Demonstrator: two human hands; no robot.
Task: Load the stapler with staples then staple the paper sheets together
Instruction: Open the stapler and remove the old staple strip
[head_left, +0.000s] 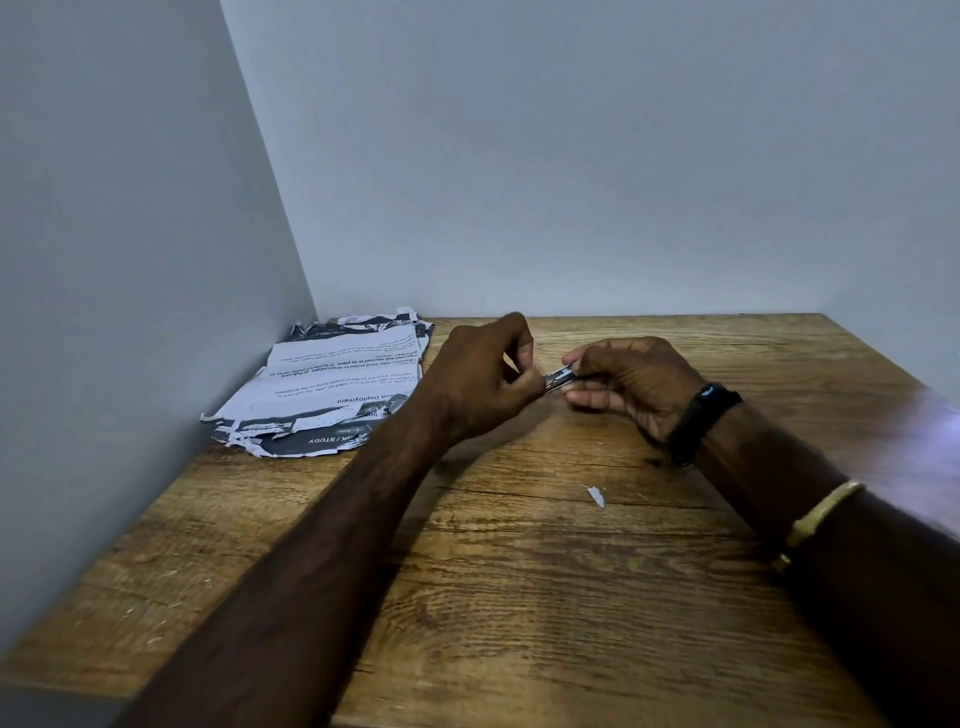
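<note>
Paper sheets (332, 384), upside-down print: "STUDY", "Deployment".

Bare forearms; black band (702, 421) and gold bangle (821, 514) on right wrist.

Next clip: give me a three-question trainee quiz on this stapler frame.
1. True or false: the paper sheets lie in the table's far left corner, by the wall.
2. Which wrist wears the black band? A) left B) right C) neither
3. Fill in: both hands meet at a small metal object, the ____.

Key: 1. True. 2. B; the right hand side, with a gold bangle further up the arm. 3. Stapler, probably; the left hand and right hide most of it.
</note>
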